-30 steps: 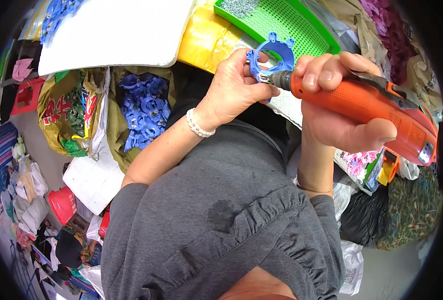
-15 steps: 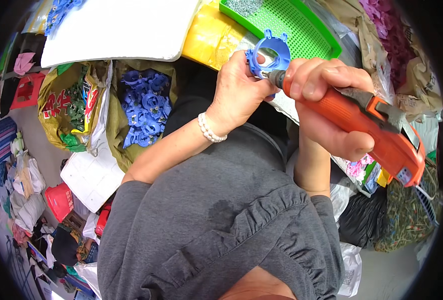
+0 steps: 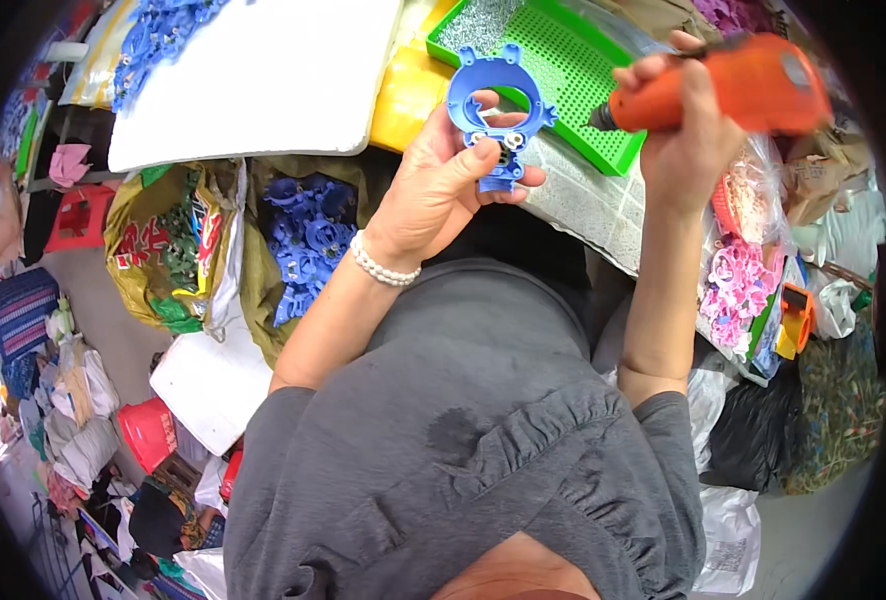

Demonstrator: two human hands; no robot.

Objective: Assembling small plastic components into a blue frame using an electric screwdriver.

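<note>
My left hand (image 3: pixel 443 180) is closed on a blue plastic frame (image 3: pixel 465 84), a ring with small knobs and a narrower lower part. The thumb presses on that lower part, beside small pale round pieces. In my right hand (image 3: pixel 688 150) is an orange power screwdriver (image 3: pixel 763 88), held up to the right, its dark tip (image 3: pixel 601 118) pointing left, apart from the frame. Behind the tip stands a green perforated tray (image 3: pixel 573 75) with many small silvery screws (image 3: pixel 473 25) at its far left end.
A white board (image 3: pixel 253 80) spans the far left, blue parts (image 3: pixel 168 40) beside it. Below it, one bag holds more blue parts (image 3: pixel 308 235) and a yellow-brown bag (image 3: pixel 133 240) holds dark green pieces. Pink parts (image 3: pixel 738 290) lie at the right, above a black bag (image 3: pixel 758 425).
The screwdriver has come off the blue frame and swung up and right, its tip now over the tray's edge. My left hand has shifted left and slightly down, turning the frame's ring toward me.
</note>
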